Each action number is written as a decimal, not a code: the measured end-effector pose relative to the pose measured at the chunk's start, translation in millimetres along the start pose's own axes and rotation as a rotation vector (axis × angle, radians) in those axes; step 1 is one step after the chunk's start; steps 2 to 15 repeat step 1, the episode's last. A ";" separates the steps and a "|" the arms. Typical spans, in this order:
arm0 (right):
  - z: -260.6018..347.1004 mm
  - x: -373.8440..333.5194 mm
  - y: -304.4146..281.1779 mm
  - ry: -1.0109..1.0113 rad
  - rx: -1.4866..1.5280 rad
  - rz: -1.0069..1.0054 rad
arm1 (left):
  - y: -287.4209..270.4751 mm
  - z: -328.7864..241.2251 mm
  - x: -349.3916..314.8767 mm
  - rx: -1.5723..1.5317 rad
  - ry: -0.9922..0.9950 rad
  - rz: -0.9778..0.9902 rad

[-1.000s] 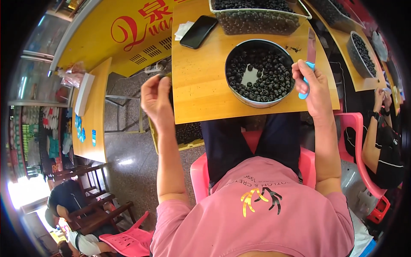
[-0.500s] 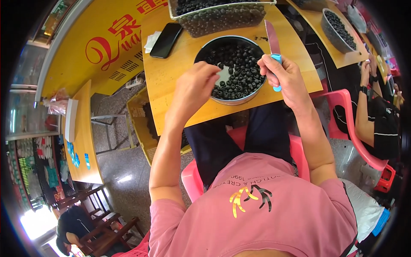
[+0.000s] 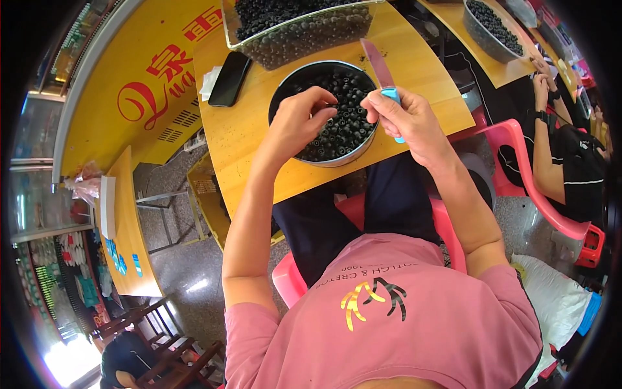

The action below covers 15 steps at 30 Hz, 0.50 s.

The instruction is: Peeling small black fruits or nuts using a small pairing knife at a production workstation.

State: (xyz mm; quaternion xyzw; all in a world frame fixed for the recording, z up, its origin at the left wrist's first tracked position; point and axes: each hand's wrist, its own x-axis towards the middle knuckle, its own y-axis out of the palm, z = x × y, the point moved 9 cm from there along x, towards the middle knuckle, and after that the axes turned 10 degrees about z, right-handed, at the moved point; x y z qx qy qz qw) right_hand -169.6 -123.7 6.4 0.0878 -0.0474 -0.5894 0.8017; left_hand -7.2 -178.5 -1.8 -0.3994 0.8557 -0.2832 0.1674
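Observation:
A knife [image 3: 383, 70] with a blue handle and a pinkish blade stands point upward in my right hand [image 3: 409, 123], whose fingers close around the handle. My right thumb and forefinger sit over the near right rim of a round metal bowl [image 3: 355, 153]. Small dark round pieces [image 3: 346, 133], berry-like and some with a ring-shaped mark, fill much of that bowl. Over its left side is my left hand [image 3: 301, 123], with thumb and forefinger curved and a gap between them. The other left fingers are partly hidden, and I see nothing held there.
Behind the bowl, a clear tub [image 3: 304, 47] holds more dark pieces. A black phone [image 3: 230, 79] lies by white tissue [image 3: 209, 84] on the wooden table [image 3: 421, 84]. Another person's hands [image 3: 541, 87] are at the right, near a second tub [image 3: 481, 40] and a pink chair [image 3: 518, 129].
The view has shifted, so table and bowl appear further left. My left thumb and forefinger have moved apart over the bowl. My right hand still grips the knife.

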 end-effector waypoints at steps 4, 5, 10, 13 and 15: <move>1.0 2.0 5.2 -0.012 0.006 0.010 | -1.4 4.8 -6.5 -0.226 -0.018 -0.028; 1.0 2.0 5.2 -0.012 0.006 0.010 | -1.4 4.8 -6.5 -0.226 -0.018 -0.028; 1.0 2.0 5.2 -0.012 0.006 0.010 | -1.4 4.8 -6.5 -0.226 -0.018 -0.028; 1.0 2.0 5.2 -0.012 0.006 0.010 | -1.4 4.8 -6.5 -0.226 -0.018 -0.028; 1.0 2.0 5.2 -0.012 0.006 0.010 | -1.4 4.8 -6.5 -0.226 -0.018 -0.028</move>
